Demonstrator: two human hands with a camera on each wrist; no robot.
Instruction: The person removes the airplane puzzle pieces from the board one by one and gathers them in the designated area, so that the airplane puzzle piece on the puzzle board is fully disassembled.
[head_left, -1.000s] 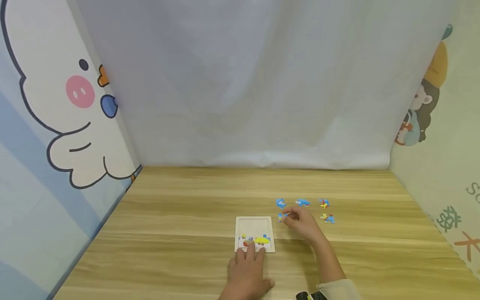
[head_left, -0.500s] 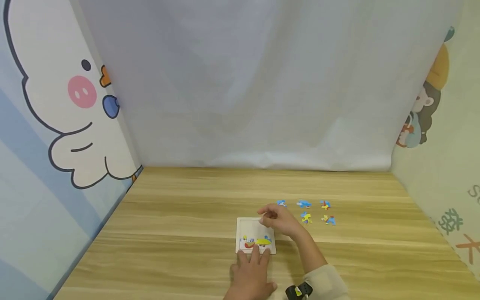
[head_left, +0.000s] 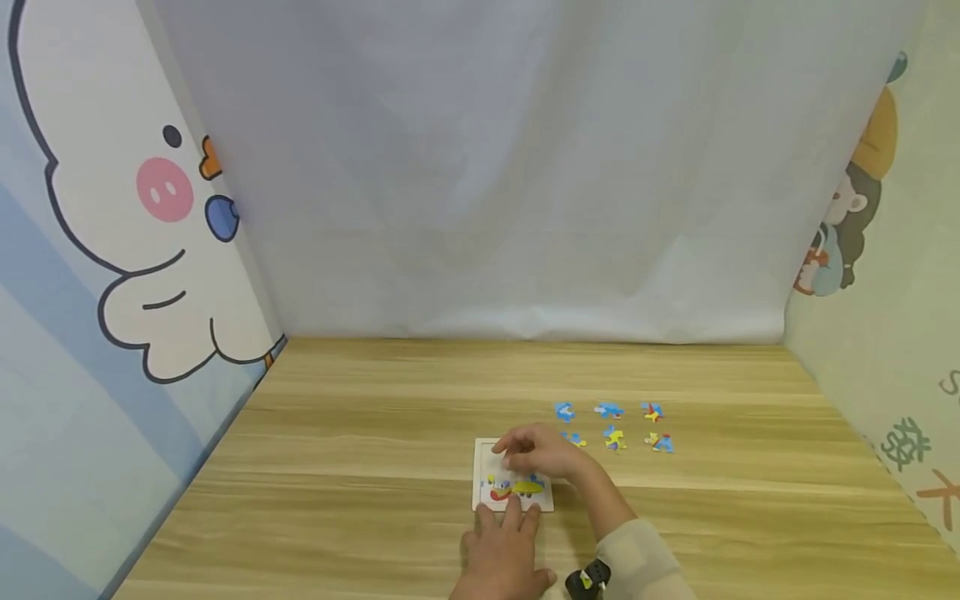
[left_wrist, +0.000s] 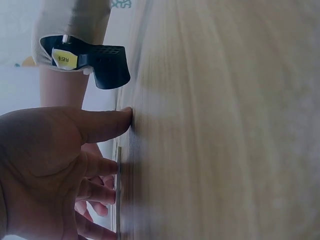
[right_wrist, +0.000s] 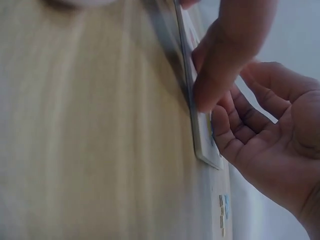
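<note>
A pale square puzzle tray [head_left: 480, 454] lies on the wooden table, with colourful jigsaw pieces [head_left: 529, 486] filling its near part. My left hand [head_left: 501, 548] rests its straight fingertips on the tray's near edge, thumb spread to the side. Bent over the tray, my right hand [head_left: 545, 451] has its index finger and thumb close together above the bare board. In the right wrist view its curled lower fingers [right_wrist: 221, 122] sit right at the tray; the left hand's fingers partly cover them. I cannot tell whether the right hand pinches a piece.
Several loose blue and yellow jigsaw pieces [head_left: 615, 438] lie in two rows right of and beyond the tray. A grey-white sheet [head_left: 525, 208] hangs behind the table [head_left: 360, 467]; printed panels stand at both sides. A dark wrist camera [head_left: 587, 579] sits at the right sleeve.
My right hand has moved left from the loose pieces to over the tray, uncovering pieces it hid before. The left hand stays at the tray's near edge.
</note>
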